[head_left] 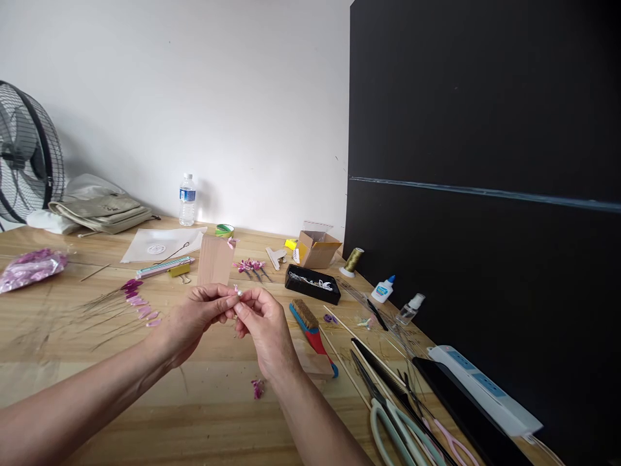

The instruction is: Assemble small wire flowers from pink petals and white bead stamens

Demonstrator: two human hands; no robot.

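Note:
Both my hands meet over the middle of the table, fingertips nearly touching. Between them is a small pale pink and white flower piece [237, 291] with what looks like a pearl bead. My left hand [208, 307] pinches it from the left, thumb against fingers. My right hand [264, 323] is closed on it from the right. The lower part of the piece is hidden by my fingers. Just behind my hands stands a wooden block [216, 259] with a pink flower bit at its top corner. Purple-pink flowers on dark stems [250, 266] lie beyond, to the right.
Petals on wires [140, 305] fan out at left. A brush [310, 327], scissors [388, 414], a comb [381, 369] and a power strip [485, 385] lie at right. Behind them are a black tray [313, 285], glue bottle [383, 290], and thread spool [353, 260]. A water bottle [187, 200] stands near the wall.

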